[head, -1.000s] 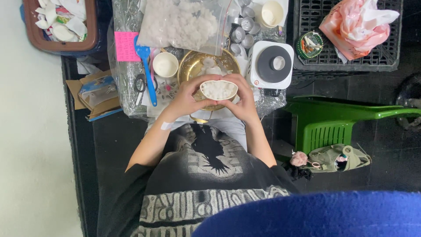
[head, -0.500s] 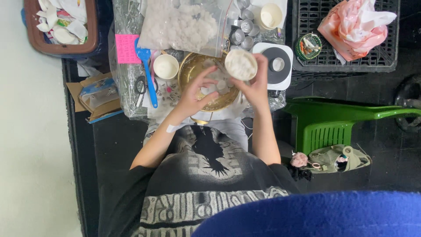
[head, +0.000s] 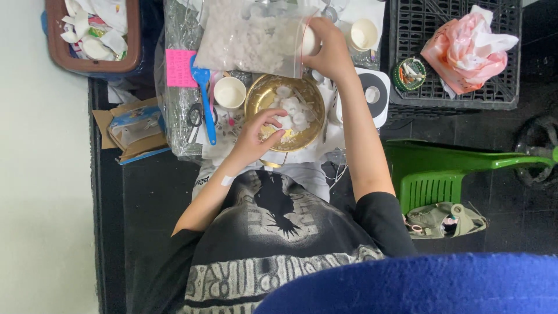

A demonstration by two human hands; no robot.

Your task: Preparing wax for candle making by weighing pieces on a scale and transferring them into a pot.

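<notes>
Here, seen from above:

- The right hand [head: 330,46] is stretched forward to the mouth of the clear plastic bag of white flakes [head: 253,38], fingers closed around a small white cup [head: 308,39], which shows only as a sliver between the hand and the bag's edge
- The cup sits at the bag's right edge, touching or just inside its opening; which of the two cannot be told
- The left hand [head: 258,135] rests at the near rim of the gold bowl [head: 258,96], fingers loosely curled and spread, tips touching the white wax pieces [head: 290,110] inside; whether it grips one cannot be told
- The gold bowl stands in the middle of the work surface, just below the bag
- Left of the bowl stands an empty white cup [head: 229,92], and beside that lie a blue scoop [head: 204,96] and a pair of scissors [head: 195,115]
- Right of the bowl, partly under the right forearm, is a white hot plate with a dark round top [head: 375,87]
- Another white cup [head: 364,34] stands beyond the right hand
- A black crate [head: 407,23] to the right holds a pink plastic bag [head: 471,43]
- A green stool [head: 436,168] stands well apart on the right
</notes>
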